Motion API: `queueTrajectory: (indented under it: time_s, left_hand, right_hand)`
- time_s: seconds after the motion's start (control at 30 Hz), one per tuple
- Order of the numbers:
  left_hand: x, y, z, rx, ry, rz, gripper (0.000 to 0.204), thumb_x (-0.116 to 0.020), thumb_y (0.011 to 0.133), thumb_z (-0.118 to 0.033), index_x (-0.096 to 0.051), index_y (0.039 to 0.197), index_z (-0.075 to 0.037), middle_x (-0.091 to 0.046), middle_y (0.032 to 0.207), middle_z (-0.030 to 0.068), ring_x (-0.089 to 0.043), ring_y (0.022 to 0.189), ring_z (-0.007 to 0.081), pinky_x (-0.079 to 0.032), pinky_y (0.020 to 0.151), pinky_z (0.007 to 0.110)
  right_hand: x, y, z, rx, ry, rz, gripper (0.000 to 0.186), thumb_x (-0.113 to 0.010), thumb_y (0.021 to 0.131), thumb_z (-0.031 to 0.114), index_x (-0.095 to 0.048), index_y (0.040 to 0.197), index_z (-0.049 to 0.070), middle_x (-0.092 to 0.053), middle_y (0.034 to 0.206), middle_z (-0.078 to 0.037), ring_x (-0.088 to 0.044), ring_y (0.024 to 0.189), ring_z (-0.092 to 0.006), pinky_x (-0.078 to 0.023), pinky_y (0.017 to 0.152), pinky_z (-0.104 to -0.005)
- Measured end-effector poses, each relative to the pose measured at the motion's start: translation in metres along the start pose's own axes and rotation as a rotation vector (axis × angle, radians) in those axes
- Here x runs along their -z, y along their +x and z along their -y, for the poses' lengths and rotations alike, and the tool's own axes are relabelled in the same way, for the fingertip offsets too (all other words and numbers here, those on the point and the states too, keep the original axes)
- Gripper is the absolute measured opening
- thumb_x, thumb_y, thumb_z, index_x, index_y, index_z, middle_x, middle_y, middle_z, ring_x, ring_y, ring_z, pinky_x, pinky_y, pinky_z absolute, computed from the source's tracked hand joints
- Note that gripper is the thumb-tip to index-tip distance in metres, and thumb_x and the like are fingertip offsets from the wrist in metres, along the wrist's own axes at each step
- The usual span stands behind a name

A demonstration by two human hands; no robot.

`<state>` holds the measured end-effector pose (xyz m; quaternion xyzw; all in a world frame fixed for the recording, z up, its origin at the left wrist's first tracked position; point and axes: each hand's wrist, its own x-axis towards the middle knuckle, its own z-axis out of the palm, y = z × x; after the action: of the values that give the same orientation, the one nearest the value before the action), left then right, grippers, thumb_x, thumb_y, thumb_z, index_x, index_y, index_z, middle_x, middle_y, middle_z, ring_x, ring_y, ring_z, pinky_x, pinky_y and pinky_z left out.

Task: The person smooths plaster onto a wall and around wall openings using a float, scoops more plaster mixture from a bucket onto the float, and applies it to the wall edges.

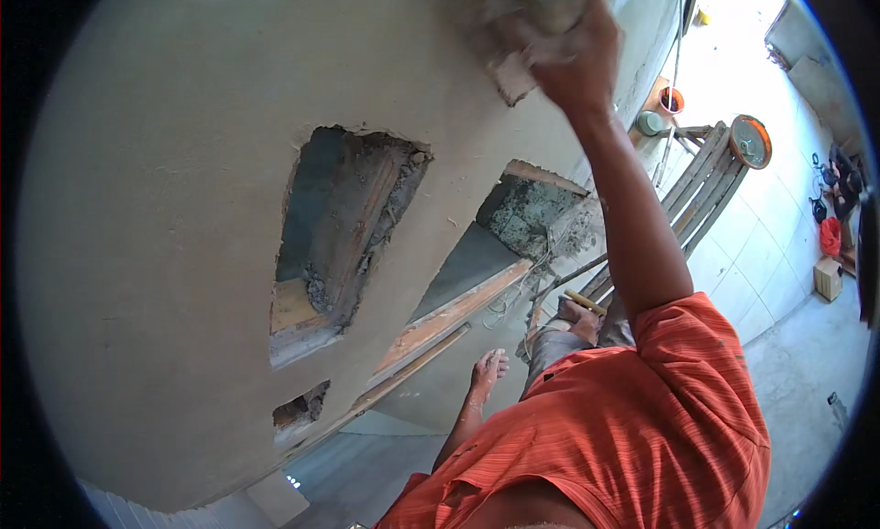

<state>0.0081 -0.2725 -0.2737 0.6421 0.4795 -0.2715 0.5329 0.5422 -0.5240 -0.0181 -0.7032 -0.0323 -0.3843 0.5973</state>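
Observation:
My right hand (579, 57) is raised high against the smooth grey plastered wall (183, 144). It is shut on a blurred, plaster-covered float (515, 72) whose flat face lies on the wall. My left hand (489, 369) hangs low beside my body, fingers loosely apart, holding nothing and touching nothing. My orange short-sleeved shirt (642, 419) fills the lower right.
The wall has a large rough opening (344, 226), a second opening (533, 210) to the right and a small one (301, 406) below. Wooden planks (458, 314) run diagonally under them. My bare foot (579, 314) stands on a wooden ladder frame (701, 176). Far below are a tiled floor (770, 245), an orange bucket (672, 99) and a round orange-rimmed pan (751, 141).

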Motion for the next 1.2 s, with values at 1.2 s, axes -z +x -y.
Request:
queueTrajectory:
  time_s: [1.2]
  left_hand:
    - [0.029,-0.017,-0.046,-0.038,0.131,-0.074,0.039,-0.05,0.102,-0.036,-0.059,0.125,-0.006,-0.068,0.102,0.0072,-0.064,0.084,0.014,-0.052,0.073,0.027]
  right_hand:
    - [-0.001,-0.12,-0.032,0.018,-0.001,0.069,0.037,-0.076,0.067,0.022,-0.059,0.097,0.01,-0.061,0.075,-0.012,-0.064,0.069,-0.034,-0.05,0.06,-0.0421]
